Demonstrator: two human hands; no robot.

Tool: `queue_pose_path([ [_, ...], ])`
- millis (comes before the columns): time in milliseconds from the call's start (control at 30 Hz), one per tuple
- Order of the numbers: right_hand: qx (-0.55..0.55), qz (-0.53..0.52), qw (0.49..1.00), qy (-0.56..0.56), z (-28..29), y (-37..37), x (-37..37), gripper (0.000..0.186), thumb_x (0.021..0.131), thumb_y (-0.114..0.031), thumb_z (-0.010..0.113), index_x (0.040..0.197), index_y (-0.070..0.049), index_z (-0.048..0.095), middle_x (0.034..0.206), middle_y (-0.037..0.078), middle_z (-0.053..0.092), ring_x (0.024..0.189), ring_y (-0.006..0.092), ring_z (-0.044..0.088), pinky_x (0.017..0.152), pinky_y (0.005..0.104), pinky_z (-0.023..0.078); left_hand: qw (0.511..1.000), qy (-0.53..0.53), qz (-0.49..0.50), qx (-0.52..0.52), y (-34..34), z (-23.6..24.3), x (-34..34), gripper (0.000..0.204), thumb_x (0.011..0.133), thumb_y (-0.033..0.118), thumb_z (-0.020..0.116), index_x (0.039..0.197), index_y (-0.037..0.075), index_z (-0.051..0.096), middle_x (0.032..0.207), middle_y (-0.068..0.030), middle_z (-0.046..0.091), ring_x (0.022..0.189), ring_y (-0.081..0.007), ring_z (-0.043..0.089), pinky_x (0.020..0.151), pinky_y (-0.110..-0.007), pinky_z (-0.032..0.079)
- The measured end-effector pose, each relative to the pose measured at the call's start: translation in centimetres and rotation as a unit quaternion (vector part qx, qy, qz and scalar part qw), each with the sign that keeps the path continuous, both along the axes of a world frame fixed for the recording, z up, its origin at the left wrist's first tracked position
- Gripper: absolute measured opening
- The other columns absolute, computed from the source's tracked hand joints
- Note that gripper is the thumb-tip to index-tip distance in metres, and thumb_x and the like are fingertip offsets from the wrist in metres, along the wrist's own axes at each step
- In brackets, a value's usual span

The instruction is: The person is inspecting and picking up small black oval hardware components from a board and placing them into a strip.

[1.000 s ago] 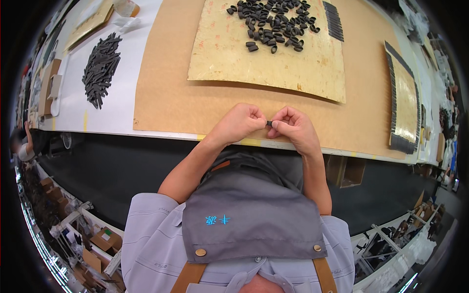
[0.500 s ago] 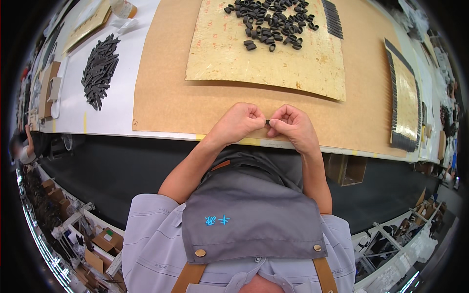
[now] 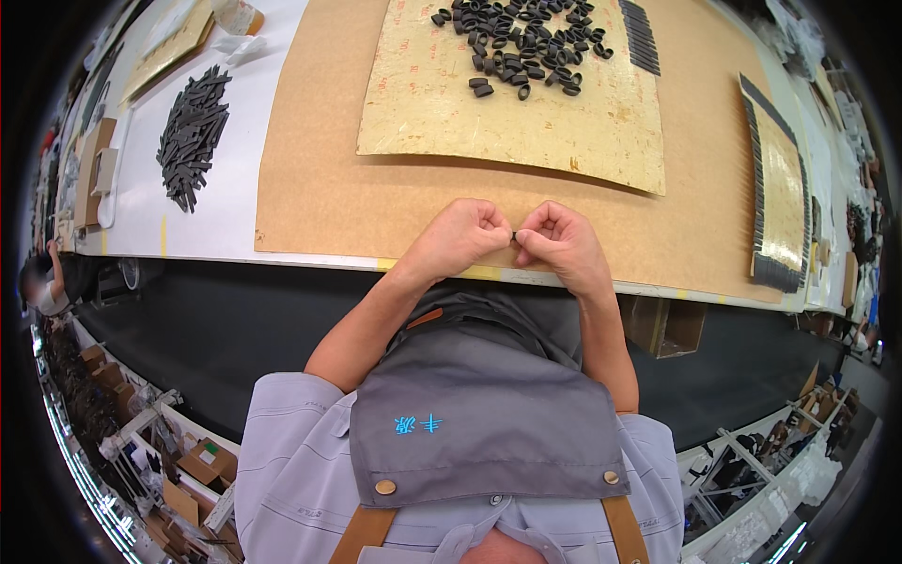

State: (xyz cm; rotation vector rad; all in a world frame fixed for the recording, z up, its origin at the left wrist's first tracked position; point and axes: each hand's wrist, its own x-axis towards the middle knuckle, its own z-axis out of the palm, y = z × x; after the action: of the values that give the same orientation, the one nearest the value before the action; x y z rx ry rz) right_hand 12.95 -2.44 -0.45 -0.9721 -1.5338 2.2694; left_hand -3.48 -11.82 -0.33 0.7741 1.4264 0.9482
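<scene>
Over the table's front edge, my left hand (image 3: 460, 237) and my right hand (image 3: 568, 246) meet with fingertips almost touching. Both are closed in a pinch on one small black piece (image 3: 514, 237), mostly hidden by the fingers. Beyond my hands, many small black loops (image 3: 526, 42) lie heaped on a yellowish board (image 3: 507, 136). Dark strips (image 3: 640, 38) line up in a row along that board's right edge. A loose pile of black strips (image 3: 193, 136) lies farther left on the white tabletop.
Brown sheet (image 3: 315, 188) covers the middle of the white table (image 3: 141, 179). At the right, another yellowish board (image 3: 778, 179) has dark strips along its edges. A cardboard box (image 3: 665, 326) sits below the table edge. Another person (image 3: 49, 287) is at the far left.
The fingers of my right hand have shifted slightly around the black piece, and less of it shows. My left hand stays almost in place.
</scene>
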Motion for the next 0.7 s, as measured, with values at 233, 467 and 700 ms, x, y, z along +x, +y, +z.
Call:
queue_pose_path([
  [233,0.009,0.039,0.999,-0.009,0.7,0.2,-0.2,0.011,0.088,-0.010,0.060,0.085,-0.001,0.054,0.070,0.003,0.057,0.057,0.0067,0.056,0.052,0.0202,0.047,0.999,-0.023,-0.007,0.035,-0.4,-0.3,-0.1,0.013,0.084,0.014,0.058,0.082,0.001,0.058,0.065,0.0069,0.047,0.058,0.0000,0.039,0.048,-0.018,0.030],
  [467,0.097,0.108,0.986,-0.085,1.2,0.3,0.3,0.030,0.090,-0.026,0.056,0.072,-0.003,0.059,0.059,-0.002,0.050,0.045,0.0032,0.044,0.038,0.0194,0.034,0.993,-0.060,-0.029,0.095,-0.6,-0.3,-0.3,0.009,0.086,0.007,0.059,0.091,0.000,0.057,0.072,0.0041,0.051,0.062,-0.0008,0.043,0.053,-0.017,0.035],
  [700,0.018,0.115,0.991,-0.067,1.4,0.8,0.0,0.030,0.092,-0.026,0.051,0.076,-0.003,0.060,0.058,-0.002,0.049,0.043,0.0036,0.043,0.039,0.0189,0.035,0.987,-0.072,-0.017,0.141,-1.0,-0.7,-0.5,0.013,0.088,0.001,0.058,0.100,-0.003,0.055,0.088,-0.0042,0.062,0.078,-0.0050,0.058,0.066,-0.018,0.046],
])
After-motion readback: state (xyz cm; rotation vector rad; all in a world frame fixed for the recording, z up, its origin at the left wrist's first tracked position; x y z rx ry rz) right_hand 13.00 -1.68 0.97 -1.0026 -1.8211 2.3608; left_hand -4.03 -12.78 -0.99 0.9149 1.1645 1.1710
